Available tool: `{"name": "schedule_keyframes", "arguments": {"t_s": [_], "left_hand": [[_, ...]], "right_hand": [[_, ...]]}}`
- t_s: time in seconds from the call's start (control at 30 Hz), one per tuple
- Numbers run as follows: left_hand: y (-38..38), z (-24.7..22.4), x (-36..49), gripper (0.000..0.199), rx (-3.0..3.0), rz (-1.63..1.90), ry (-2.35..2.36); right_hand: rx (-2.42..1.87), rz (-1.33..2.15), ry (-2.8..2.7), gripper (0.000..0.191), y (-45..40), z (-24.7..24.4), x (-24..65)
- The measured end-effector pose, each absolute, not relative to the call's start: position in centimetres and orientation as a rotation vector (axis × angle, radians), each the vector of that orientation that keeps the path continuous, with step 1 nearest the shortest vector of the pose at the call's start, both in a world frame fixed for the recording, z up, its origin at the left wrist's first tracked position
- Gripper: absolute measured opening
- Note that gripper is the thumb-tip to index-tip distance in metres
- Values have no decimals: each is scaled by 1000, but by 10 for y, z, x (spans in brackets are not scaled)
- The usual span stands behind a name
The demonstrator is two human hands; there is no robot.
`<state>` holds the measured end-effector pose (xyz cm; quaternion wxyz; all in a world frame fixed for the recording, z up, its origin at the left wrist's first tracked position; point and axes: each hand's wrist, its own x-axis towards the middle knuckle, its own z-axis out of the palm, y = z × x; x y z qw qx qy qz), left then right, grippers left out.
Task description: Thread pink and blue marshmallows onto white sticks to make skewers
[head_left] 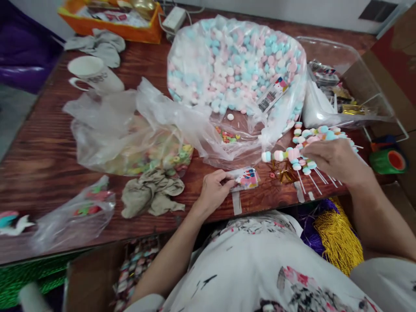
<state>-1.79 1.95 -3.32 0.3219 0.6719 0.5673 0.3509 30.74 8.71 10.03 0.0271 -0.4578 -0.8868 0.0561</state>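
Observation:
My left hand [216,190] rests near the table's front edge, its thumb and fingers pinched on a small clear packet [247,178] with a colourful print. To the right, my right hand [331,158] is closed over a heap of pastel marshmallow skewers [305,164]. Its fingertips grip one marshmallow skewer [278,156] that points left. White sticks [320,175] stick out of the heap toward the front edge. Gold twist ties [284,172] lie between the two hands. My right palm hides part of the heap.
A large bag of marshmallows [240,65] fills the back. Left of it lie a bag of coloured rings [146,151], a crumpled glove [151,193] and a white mug [94,76]. A clear bin [351,56] and green tape [381,161] are at right.

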Motion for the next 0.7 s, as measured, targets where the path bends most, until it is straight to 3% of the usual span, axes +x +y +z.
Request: {"name": "schedule_keyframes", "arguments": {"t_s": [0.13, 0.47, 0.6, 0.7], "left_hand": [[21, -34, -18, 12, 1748, 897, 1487], [25, -33, -19, 17, 1916, 729, 1339], [21, -27, -15, 19, 1931, 708, 1264], [20, -22, -10, 20, 1667, 813, 1286]], "right_hand": [[-1140, 439, -2546, 22, 51, 66, 300], [-1237, 403, -2612, 25, 42, 40, 296], [-1381, 527, -2196, 18, 43, 39, 295], [-1332, 843, -1736, 13, 35, 32, 277]]}}
